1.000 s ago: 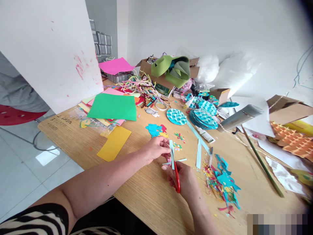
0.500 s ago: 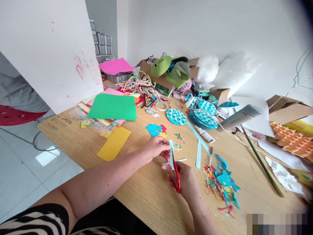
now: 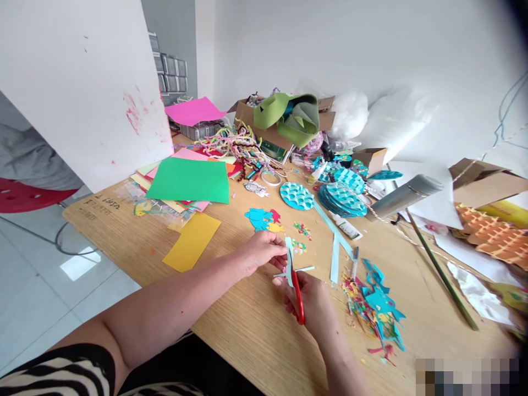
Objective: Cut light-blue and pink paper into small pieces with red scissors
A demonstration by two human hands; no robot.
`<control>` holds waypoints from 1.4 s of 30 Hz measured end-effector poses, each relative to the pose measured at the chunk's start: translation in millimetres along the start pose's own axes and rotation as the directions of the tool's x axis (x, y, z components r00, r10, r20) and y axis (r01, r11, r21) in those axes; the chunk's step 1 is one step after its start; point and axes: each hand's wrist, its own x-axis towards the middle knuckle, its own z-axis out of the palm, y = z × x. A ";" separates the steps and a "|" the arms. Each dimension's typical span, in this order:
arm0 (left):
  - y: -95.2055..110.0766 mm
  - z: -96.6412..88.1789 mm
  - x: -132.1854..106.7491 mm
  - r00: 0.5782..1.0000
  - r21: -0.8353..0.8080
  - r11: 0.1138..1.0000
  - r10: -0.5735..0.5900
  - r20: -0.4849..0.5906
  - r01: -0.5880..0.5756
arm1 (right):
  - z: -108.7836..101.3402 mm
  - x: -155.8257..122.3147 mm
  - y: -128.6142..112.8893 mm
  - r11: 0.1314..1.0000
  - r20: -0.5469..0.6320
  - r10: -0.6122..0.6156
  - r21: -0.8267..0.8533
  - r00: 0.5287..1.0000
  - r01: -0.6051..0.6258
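Observation:
My left hand (image 3: 267, 252) pinches the edge of a narrow pale-blue paper strip (image 3: 289, 246) above the table. Red-handled scissors (image 3: 298, 300) are in my right hand (image 3: 310, 301), their blades lying along the strip close to my left fingertips. Thin paper offcuts (image 3: 306, 269) show behind the blades, beside a small pink bit. Just beyond my hands lie blue paper fish (image 3: 259, 218), a red and a yellow cutout, and small heaps of coloured paper dots (image 3: 297, 247). More pale-blue strips (image 3: 335, 258) rest to the right.
Coloured paper sheets (image 3: 187, 180) are stacked at the left. Scraps (image 3: 381, 305) and a pen-like knife (image 3: 355, 263) lie on the right. Farther back are blue scalloped discs (image 3: 297, 196), a glue bottle (image 3: 347, 226), a grey cylinder (image 3: 406, 197) and a green stick (image 3: 443, 275).
Very little differs. The hands stay in nearly the same place, with the scissors still against the strip; the whole view has shifted slightly.

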 end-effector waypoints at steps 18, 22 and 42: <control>-6.8 -3.7 3.1 0.998 0.015 1.000 0.001 0.056 -0.001 | 0.7 -1.6 -1.2 1.000 -0.007 0.019 0.012 1.000 -0.019; -6.5 -3.7 2.5 0.999 0.017 1.000 0.001 0.047 -0.001 | 1.8 -1.5 -4.4 0.996 -0.020 0.087 0.038 0.996 -0.086; -6.3 -1.5 1.3 1.000 0.106 0.994 0.010 0.015 -0.011 | -0.9 0.5 1.8 0.999 0.000 0.011 -0.052 1.000 -0.011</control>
